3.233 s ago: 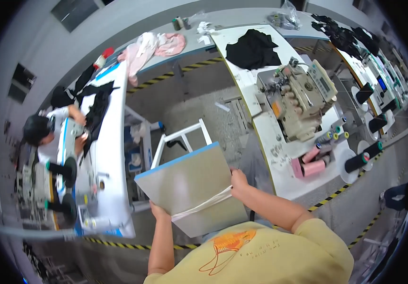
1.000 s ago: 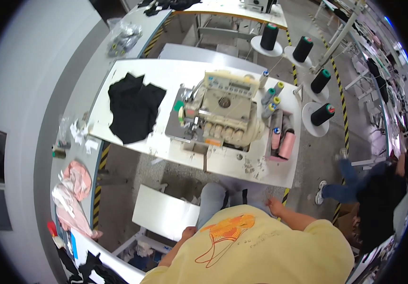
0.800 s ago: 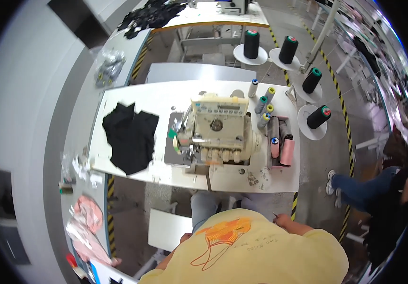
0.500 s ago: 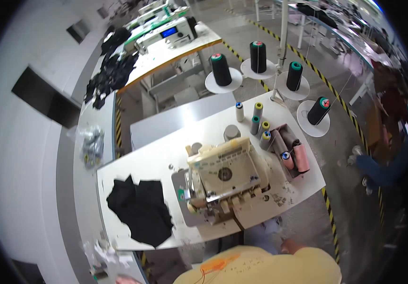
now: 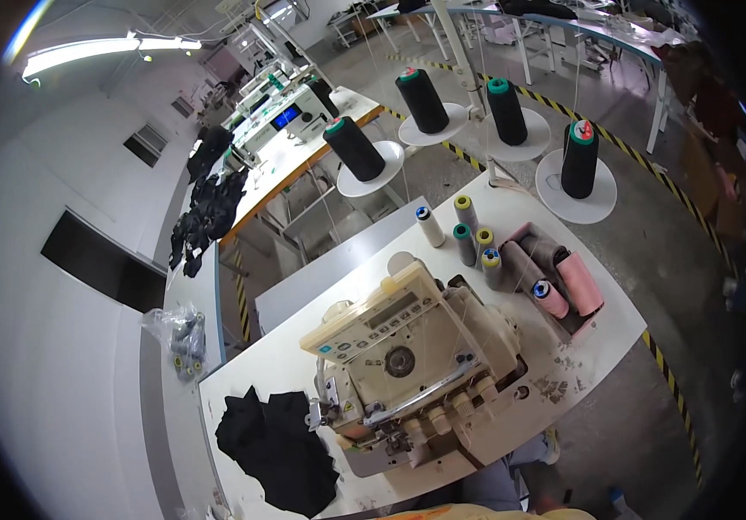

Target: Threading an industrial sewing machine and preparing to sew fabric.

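Neither of my hands shows in the head view; only a strip of my yellow shirt (image 5: 477, 513) and my grey trouser leg (image 5: 494, 485) appear at the bottom edge. Right in front of me a cream overlock sewing machine (image 5: 408, 351) stands on a white table (image 5: 581, 347). A heap of black fabric (image 5: 278, 451) lies on the table to the machine's left. Several small thread cones (image 5: 468, 243) and pink and grey spools (image 5: 564, 282) stand behind the machine on the right.
Large black thread cones (image 5: 425, 100) sit on round white stands beyond the table. Another white table with a sewing machine (image 5: 282, 121) and dark garments (image 5: 208, 208) stretches at the back left. A plastic bag of spools (image 5: 182, 338) lies at the left. Yellow-black floor tape (image 5: 676, 390) runs along the right.
The flat board I held in both hands is gone from view, and so are my hands. My view has swung to the sewing machine table and tilted upward.
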A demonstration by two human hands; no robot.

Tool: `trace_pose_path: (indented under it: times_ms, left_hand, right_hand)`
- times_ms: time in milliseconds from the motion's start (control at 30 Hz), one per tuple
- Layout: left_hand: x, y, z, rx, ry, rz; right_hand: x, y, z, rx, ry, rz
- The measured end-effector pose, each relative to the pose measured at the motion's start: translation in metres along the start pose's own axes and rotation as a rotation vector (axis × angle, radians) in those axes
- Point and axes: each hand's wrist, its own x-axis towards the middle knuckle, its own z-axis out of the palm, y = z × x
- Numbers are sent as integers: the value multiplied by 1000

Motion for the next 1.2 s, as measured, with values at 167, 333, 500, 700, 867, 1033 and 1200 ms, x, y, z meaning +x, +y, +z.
trace_pose_path:
  times_ms: [167, 333, 500, 700, 867, 1033, 1200]
  left_hand:
    - [-16, -10, 15, 23, 7, -30]
    - [-65, -12, 56, 6, -12, -54]
    - [-121, -6, 101, -24, -28, -41]
    - [-205, 6, 144, -158, 226, 8]
    - [-225, 60, 88, -168, 460, 383]
    - [-255, 116, -16, -43, 746, 827]
    - [-234, 146, -58, 8, 960, 798]
  right_hand:
    - [29, -2, -11, 110, 101, -2]
    - [24, 10, -33, 179, 197, 19]
    - [15, 28, -47, 232, 331, 35]
    - [-36, 63, -53, 295, 449, 80]
    - [-76, 89, -22, 221, 555, 177]
    - [-94, -110, -177, 105, 1144, -167]
    - [-69, -184, -256, -244, 1263, -435]
